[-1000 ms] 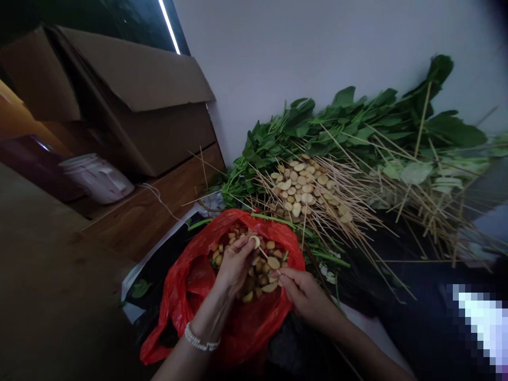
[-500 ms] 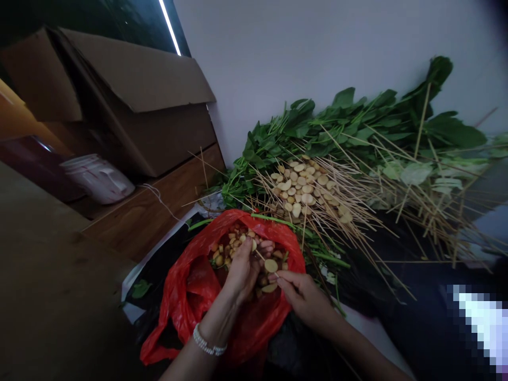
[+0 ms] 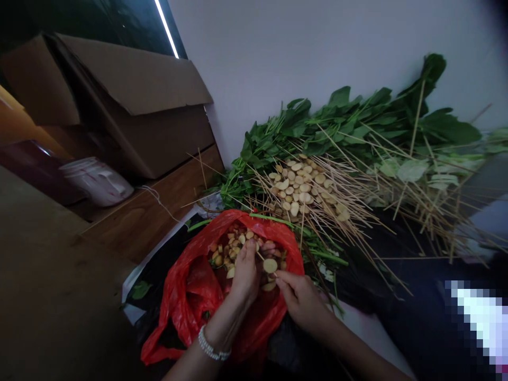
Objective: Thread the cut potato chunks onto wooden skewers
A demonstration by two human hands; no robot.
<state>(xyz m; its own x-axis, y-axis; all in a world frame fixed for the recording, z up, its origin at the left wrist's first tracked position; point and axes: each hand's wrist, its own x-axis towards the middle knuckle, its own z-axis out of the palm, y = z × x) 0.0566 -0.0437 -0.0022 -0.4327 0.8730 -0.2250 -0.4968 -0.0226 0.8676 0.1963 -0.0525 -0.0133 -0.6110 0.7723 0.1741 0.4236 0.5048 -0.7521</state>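
Over a red plastic bag (image 3: 190, 264) filled with pale cut potato pieces (image 3: 228, 251), my two hands work close together. My right hand (image 3: 304, 296) pinches a thin wooden skewer (image 3: 260, 255) near a round potato slice (image 3: 270, 265) threaded on it. The skewer runs up and left toward my left hand (image 3: 245, 272). That hand is closed, its thumb and fingers gripping a pale potato slice at the skewer's far end, mostly covered by the fingers. Another slice (image 3: 269, 286) shows lower down, below the threaded one.
Behind the bag lies a heap of skewered potato slices (image 3: 304, 185), many bare stick ends pointing right. Leafy green stems (image 3: 333, 121) rest against the wall. Skewered pale leaves (image 3: 413, 169) are at right. On the left stand a cardboard box (image 3: 138, 90) and a whitish jug (image 3: 97, 181).
My left hand has turned slightly and shifted a little right around the skewer's end. My right hand and the threaded slice stay almost in place. The view has shifted slightly.
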